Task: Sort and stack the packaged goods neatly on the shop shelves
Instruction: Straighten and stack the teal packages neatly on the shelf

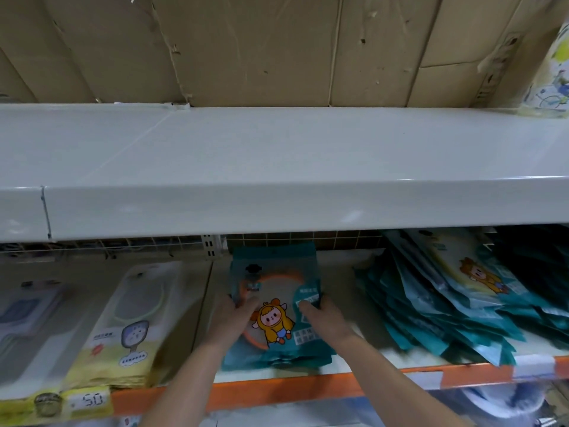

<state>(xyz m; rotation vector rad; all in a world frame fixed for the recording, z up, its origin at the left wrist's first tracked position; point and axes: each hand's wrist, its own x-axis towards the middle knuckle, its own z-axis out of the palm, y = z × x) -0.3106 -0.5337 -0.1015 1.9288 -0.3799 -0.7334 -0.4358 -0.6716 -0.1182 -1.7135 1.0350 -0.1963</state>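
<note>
Nearest, at 6 o'clock, left hand [234, 315] and right hand [323, 315] clamped on the sides of a teal stack [277, 306], thumbs curled over the top pack, fingers hidden beneath. Stack lying flat and squared on the lower shelf [308, 385], edges roughly in line. Judged part done: at 3 o'clock a teal heap [446, 303] slumped and fanned, yet to be sorted. At 9 o'clock yellow packs [129, 328] already in a tidy pile. Farther, at 12 o'clock, upper shelf [277, 155] bare, cardboard [246, 47] behind
</note>
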